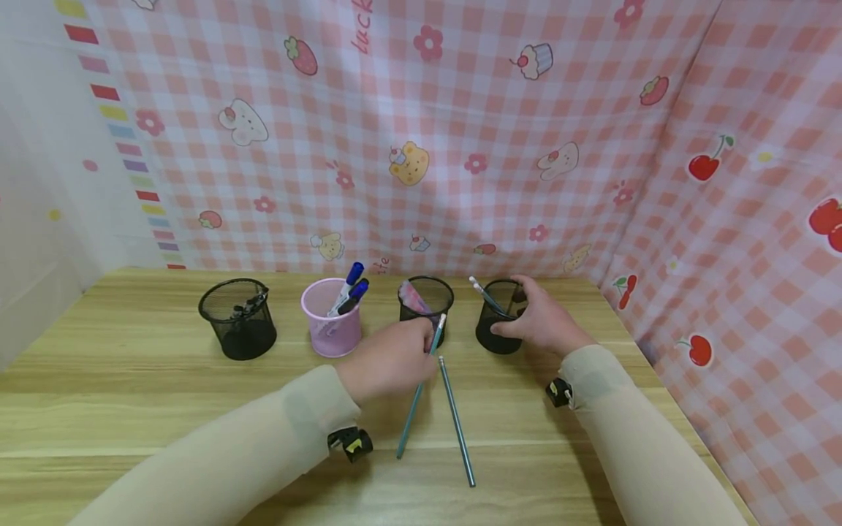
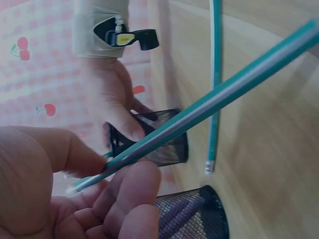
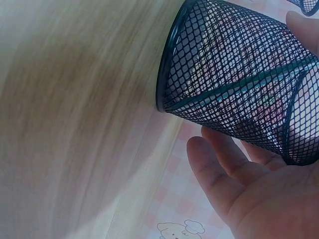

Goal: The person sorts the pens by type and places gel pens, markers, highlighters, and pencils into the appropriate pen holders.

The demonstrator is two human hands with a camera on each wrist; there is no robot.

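Note:
My left hand (image 1: 395, 361) pinches a green pencil (image 2: 214, 99) between thumb and fingers near its white eraser end. The pencil slants, its other end pointing toward me over the table. A second green pencil (image 1: 457, 420) lies on the tabletop just right of it. On the right, my right hand (image 1: 542, 314) holds a black mesh pen holder (image 1: 498, 337), thumb on the near side and fingers around the right. That holder stands upright with pencils (image 1: 487, 296) leaning left inside; a green one shows through the mesh (image 3: 239, 74) in the right wrist view.
Another black mesh holder (image 1: 426, 315) with a pink item stands behind my left hand. Left of it are a pink holder (image 1: 334, 337) with blue- and black-capped markers and a black mesh holder (image 1: 246, 342) with small black items. A checked cloth (image 1: 473, 117) hangs behind the table.

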